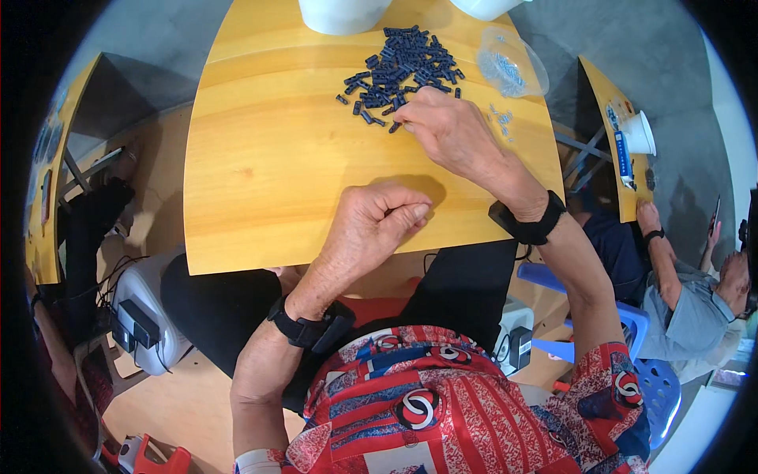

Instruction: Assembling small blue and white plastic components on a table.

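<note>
A loose pile of small, dark blue-black cylindrical pieces lies toward the far side of the wooden table. At the pile's near edge, my right hand has its thumb and forefinger pinched on one small dark cylindrical piece. My left hand is over the table's near edge, fingers curled and thumb pressed against the forefinger; whatever may be between them is hidden. Right of the pile is a clear plastic tub of small silvery screw-like parts. A few more silvery parts are scattered just below the tub.
A white container stands at the table's far edge, with another white one to its right. On the right, a person in a grey shirt sits at another table. A further table is at left.
</note>
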A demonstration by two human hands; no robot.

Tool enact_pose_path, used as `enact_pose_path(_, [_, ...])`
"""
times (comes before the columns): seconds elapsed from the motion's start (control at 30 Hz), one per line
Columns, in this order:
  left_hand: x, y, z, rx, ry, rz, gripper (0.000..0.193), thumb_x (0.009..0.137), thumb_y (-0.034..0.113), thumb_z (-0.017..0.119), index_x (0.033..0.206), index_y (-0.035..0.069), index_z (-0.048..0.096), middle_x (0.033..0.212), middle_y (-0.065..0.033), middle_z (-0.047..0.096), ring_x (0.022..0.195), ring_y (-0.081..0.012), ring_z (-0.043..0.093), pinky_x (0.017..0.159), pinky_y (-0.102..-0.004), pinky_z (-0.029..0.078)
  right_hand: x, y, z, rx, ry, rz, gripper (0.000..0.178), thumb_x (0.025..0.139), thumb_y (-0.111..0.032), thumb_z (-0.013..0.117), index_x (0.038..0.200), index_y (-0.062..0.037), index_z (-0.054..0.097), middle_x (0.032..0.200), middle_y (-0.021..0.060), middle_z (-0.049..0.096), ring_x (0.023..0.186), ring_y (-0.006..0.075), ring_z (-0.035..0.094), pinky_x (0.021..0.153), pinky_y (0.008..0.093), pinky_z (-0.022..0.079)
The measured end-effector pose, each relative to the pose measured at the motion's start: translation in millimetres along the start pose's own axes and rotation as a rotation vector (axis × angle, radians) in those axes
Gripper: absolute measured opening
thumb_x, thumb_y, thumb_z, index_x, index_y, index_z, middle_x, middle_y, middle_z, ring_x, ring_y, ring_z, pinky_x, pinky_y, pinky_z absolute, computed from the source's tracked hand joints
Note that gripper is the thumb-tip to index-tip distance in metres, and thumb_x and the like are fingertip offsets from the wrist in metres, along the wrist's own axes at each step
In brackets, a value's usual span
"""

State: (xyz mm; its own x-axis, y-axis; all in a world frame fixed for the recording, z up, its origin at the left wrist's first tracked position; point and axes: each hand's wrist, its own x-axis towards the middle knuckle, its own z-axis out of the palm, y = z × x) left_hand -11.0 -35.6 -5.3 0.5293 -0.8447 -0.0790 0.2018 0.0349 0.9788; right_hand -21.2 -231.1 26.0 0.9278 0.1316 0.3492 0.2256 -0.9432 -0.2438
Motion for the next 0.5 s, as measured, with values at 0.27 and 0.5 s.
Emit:
enact_pose_path(0.27, [1,2,5,-0.035,0.045,0.034,0.012,0.087,0.004,0.059,0.092,-0.006,0.065,0.076,-0.0054,0.064,0.067,-0.0085,0.059,0.061,-0.0209,0.049,-13,7,-13,0.049,0.061,0.108,0.012,0.08,-0.006,0.055,0.089,-0.0049,0.063,0.083,0.0108,0.059,0.073,0.0313,0.06,0.062,0.0393,0.048])
enact_pose_path(0.5, [1,8,-13,0.002,0.171,0.085,0.012,0.086,0.004,0.061,0.093,-0.003,0.067,0.079,-0.0077,0.066,0.072,-0.0115,0.063,0.064,-0.0229,0.052,-33,3,-30,0.028,0.079,0.175,0.014,0.078,-0.004,0.062,0.092,-0.0024,0.065,0.079,0.0098,0.06,0.07,0.0249,0.059,0.062,0.032,0.047])
